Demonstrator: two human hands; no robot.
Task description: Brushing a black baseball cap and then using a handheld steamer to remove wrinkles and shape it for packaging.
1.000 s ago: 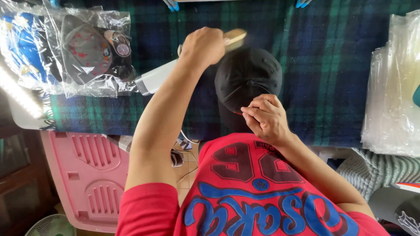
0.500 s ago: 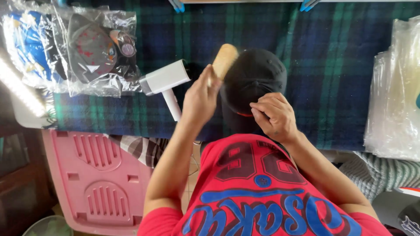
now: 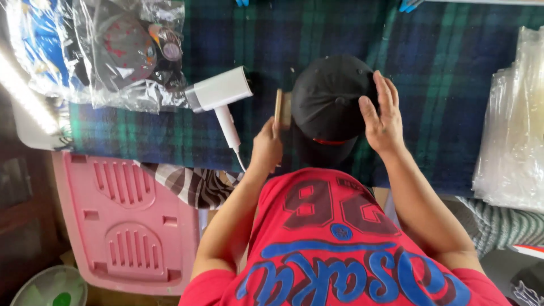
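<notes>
Your left hand [image 3: 266, 148] is closed around a wooden brush [image 3: 280, 109], which stands upright out of your fist, its long axis pointing away from you. The black cap [image 3: 331, 102] lies just to the right of that grip, its side touching or nearly touching the brush. Your right hand [image 3: 382, 116] rests flat and open-fingered on the cap's far side, so the cap sits between your two hands on the plaid cloth [image 3: 442, 85].

We see clear plastic bags holding caps [image 3: 122, 51], top left on the plaid cloth | stack of empty clear bags [image 3: 513, 130], right edge
</notes>
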